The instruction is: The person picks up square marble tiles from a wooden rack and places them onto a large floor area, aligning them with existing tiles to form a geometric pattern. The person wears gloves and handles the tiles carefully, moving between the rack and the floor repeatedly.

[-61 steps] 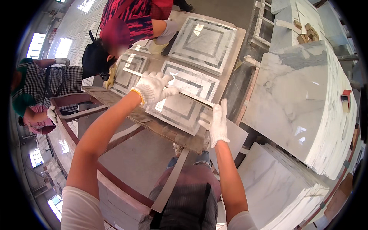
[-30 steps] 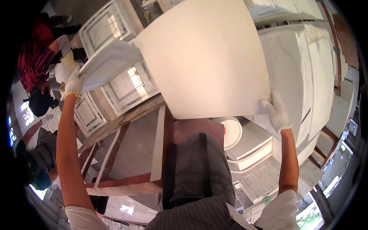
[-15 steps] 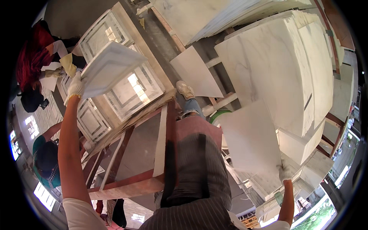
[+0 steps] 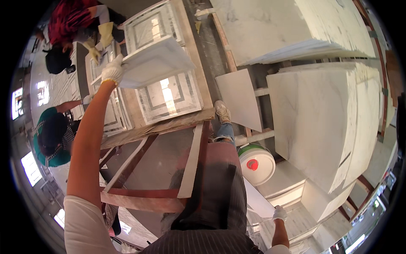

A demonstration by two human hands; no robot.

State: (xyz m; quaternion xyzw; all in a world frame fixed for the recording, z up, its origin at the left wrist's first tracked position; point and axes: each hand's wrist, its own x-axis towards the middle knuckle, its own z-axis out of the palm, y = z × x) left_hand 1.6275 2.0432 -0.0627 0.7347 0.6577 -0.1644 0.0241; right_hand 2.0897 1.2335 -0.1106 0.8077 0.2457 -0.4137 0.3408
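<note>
Stone workshop, wooden counter (image 4: 169,125) carrying patterned tiles. Our left hand (image 4: 112,71) clenched on corner of white slab (image 4: 154,63), held tilted above counter, long axis running rightward from grip. Right hand (image 4: 279,213) low, well apart from slab, pinching thin sheet (image 4: 258,201).

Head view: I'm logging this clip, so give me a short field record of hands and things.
left hand: gloved, raised, gripping the corner of a white sheet
right hand: gloved, low at the person's side, on the end of a thin white sheet
under sheet: framed tiles on a wooden table
right side: marble slabs
floor: white bucket
others: two people at the table's far left
</note>
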